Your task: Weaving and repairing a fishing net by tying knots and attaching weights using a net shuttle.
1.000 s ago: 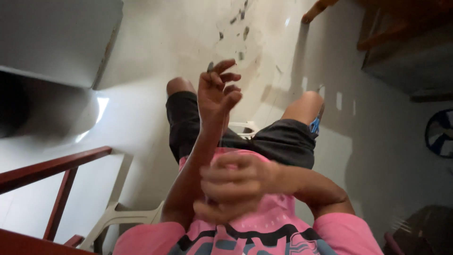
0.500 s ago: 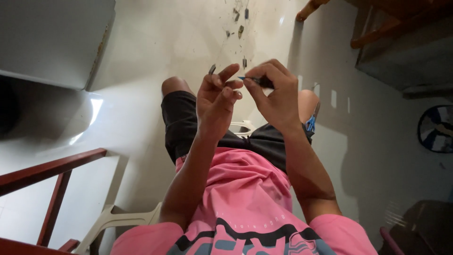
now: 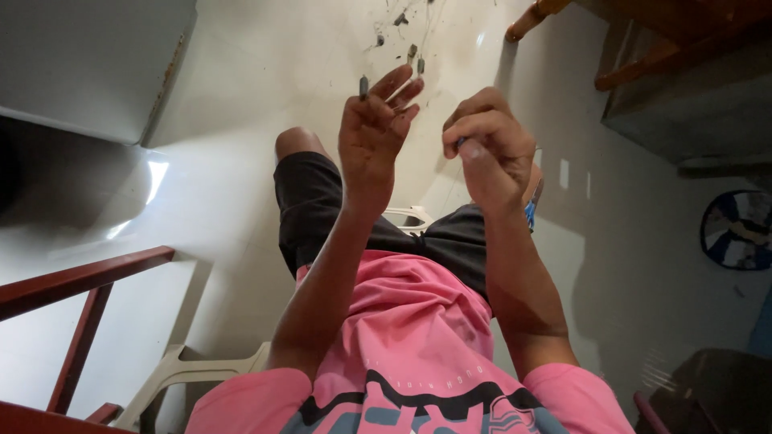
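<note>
So the person is sitting in a white plastic chair, looking down at both raised hands over their lap. The left hand is holding its fingers loosely spread and is pinching a thin pale stick near the fingertips, with a small dark grey piece sticking up just beside the index finger. The right hand is curling into a loose fist, thumb pressing against the fingers, and something small and bluish is peeking out of the grip; I can't tell what it is. The two hands are sitting near each other but not touching.

Below them, the pale floor is carrying a scatter of small dark bits up near the top edge. A grey cabinet is filling the top left corner, and a grey box is sitting under wooden furniture at the top right. A round blue and white object is lying by the right edge.
</note>
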